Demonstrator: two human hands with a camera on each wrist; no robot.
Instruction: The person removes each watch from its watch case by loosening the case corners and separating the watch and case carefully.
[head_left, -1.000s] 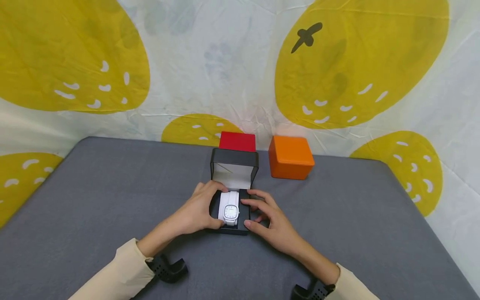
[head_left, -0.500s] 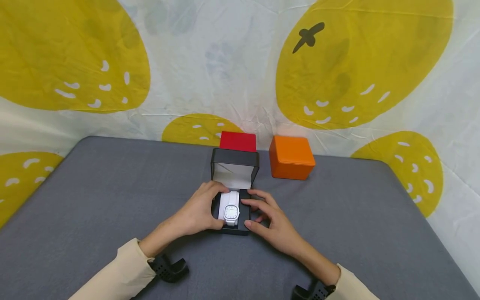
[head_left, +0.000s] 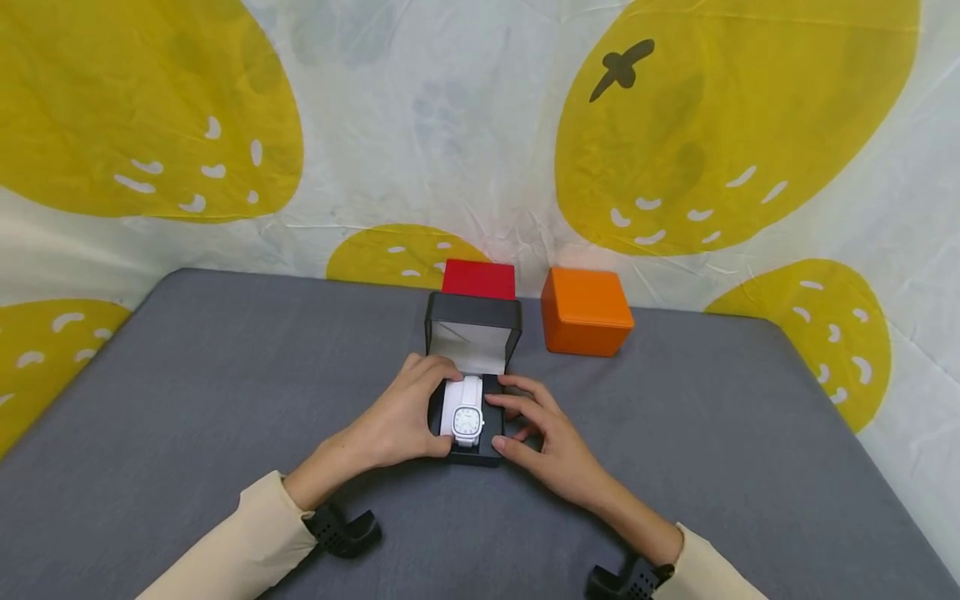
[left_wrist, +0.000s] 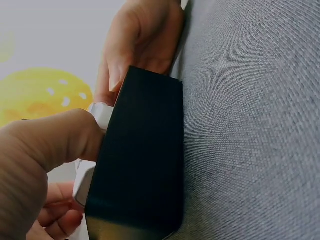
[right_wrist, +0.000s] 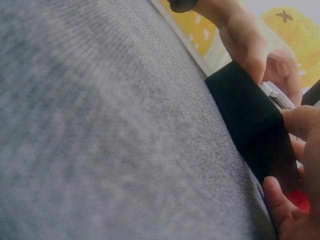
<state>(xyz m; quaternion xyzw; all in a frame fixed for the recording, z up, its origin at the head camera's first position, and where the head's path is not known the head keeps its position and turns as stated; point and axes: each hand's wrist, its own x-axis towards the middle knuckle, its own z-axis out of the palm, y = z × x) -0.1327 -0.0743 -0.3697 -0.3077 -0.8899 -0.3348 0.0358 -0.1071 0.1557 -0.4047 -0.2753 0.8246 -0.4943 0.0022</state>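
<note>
A black watch box point(head_left: 474, 309) stands on the grey table with its lid raised, showing a pale lining. Inside it lies a white watch point(head_left: 468, 422) with a white strap and a rounded square dial. My left hand point(head_left: 401, 414) reaches over the box's left side, thumb at the watch's near end and fingers at its far end, gripping the watch. Along the right edge, my right hand point(head_left: 553, 450) holds the box, its thumb near the front corner and its fingers bent onto the rim. The left wrist view shows the left thumb dipping behind the box wall point(left_wrist: 145, 155).
Behind the raised lid stands a red box point(head_left: 478, 278). To its right sits an orange box point(head_left: 588, 313), closed. A grey cloth point(head_left: 247, 358) covers the table, and a white curtain point(head_left: 480, 125) with yellow fruit shapes hangs along the back.
Both hands keep almost the same pose on the watch and the box. The whole head view has shifted slightly, with everything appearing a little farther right and up.
</note>
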